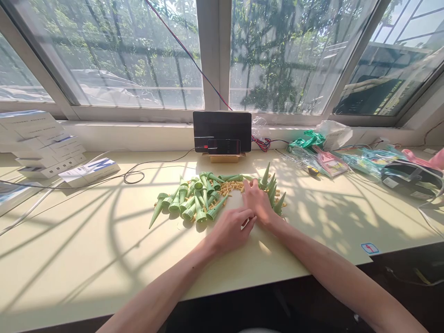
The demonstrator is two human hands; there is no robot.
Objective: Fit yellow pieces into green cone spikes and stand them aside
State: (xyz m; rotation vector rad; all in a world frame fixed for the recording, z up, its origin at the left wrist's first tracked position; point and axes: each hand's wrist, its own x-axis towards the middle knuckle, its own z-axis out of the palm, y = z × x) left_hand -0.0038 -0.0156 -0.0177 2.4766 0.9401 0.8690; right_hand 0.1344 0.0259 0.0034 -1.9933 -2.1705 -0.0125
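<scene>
From my remote station, head view: the green cones lie on the desk in two groups. Left pile: long axes mixed. The leftmost cone points its tip toward the near left edge; several front ones turn their wide ends to me with tips away; one at the pile's right angles its tip far and right. Right group: tips upward, beside the right hand. Tan pegs lie scattered between and under the groups.

Right grip: fingers bent at the pegs; contents hidden, cannot tell. Left hand: fingers curled, thumb near the index finger, just below the right wrist; I cannot tell whether this grip holds anything.

Surface: pale yellow desk, striped with shadows. Tablet at the back, phone before it. White boxes at left, plastic bags at right. Behind, windows show foliage.
</scene>
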